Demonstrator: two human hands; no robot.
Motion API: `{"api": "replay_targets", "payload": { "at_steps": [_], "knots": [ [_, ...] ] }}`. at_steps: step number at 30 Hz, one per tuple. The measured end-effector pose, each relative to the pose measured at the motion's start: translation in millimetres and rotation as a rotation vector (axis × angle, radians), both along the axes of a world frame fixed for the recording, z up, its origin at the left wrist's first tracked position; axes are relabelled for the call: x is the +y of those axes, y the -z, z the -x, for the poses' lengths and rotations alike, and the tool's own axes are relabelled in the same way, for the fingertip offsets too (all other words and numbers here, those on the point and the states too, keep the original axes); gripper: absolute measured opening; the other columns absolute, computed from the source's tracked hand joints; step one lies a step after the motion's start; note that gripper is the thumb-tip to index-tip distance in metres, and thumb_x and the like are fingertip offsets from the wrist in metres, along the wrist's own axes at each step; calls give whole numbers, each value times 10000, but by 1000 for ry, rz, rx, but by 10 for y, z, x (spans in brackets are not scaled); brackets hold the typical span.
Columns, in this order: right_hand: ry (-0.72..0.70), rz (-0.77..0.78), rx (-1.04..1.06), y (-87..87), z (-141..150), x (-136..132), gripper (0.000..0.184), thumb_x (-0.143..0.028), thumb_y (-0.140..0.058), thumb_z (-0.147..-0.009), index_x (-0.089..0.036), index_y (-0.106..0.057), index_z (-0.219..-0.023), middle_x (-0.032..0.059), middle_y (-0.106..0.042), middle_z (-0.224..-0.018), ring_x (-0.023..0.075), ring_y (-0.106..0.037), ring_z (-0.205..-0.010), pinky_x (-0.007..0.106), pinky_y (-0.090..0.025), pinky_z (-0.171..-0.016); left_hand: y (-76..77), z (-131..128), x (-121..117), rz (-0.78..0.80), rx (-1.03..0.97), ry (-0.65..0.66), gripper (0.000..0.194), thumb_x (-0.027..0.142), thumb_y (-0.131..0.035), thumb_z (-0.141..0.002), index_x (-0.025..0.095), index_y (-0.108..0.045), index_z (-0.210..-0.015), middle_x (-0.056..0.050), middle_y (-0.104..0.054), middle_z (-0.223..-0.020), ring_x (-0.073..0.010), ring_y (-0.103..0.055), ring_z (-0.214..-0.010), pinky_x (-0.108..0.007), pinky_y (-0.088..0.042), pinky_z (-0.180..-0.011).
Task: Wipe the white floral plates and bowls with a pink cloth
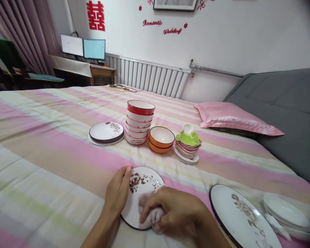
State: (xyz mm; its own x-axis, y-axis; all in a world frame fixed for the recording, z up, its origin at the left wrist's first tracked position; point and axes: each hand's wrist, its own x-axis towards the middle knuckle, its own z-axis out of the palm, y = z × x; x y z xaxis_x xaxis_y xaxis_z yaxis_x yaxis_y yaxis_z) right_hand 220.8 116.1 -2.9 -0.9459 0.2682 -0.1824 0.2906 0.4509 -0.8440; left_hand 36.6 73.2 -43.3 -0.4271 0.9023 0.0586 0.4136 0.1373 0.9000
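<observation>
A round white plate with a dark rim and brown flower pattern lies tilted low in front of me. My left hand grips its left edge, thumb on top near the rim. Over the plate's right side, my right hand is closed on a bunched white cloth, which rests against the plate's face. The cloth may be a tissue; its folds are partly hidden by my fingers. To the right of my right hand lies a larger plate with the same flower pattern.
Beyond my hands stand a stack of flowered plates, a tall stack of red-rimmed bowls, two orange bowls and leaf-shaped dishes on small plates. White dishes sit far right. A pink pillow lies on the striped bedspread.
</observation>
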Motion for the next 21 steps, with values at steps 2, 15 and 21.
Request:
{"api": "replay_targets", "payload": {
  "at_steps": [2,15,21],
  "knots": [
    [63,-33,-62,-78,-78,2,406,-77,-712,-598,-235,-720,-971,-34,-701,-947,146,-633,-844,180,-437,-743,-15,-5,0,5,15,3,507,581,-304,-862,205,-627,-969,-72,-685,-975,-260,-601,-944,-393,-441,-833],
    [947,-389,444,-16,-8,137,335,-296,-488,-868,-229,-557,-1189,48,-624,-1183,191,-583,-1058,322,-437,-917,14,-13,-14,-16,-37,0,495,574,-331,-864,195,-624,-988,-76,-674,-1001,-259,-590,-951,-387,-430,-829],
    [508,-399,127,422,257,95,610,-454,-460,-893,-199,-308,-1426,79,-318,-1493,239,-219,-1401,451,-188,-1139,-3,-10,-23,-125,-187,15,457,551,-404,-855,178,-624,-1000,-54,-678,-987,-233,-598,-968,-323,-440,-817]
  ]
}}
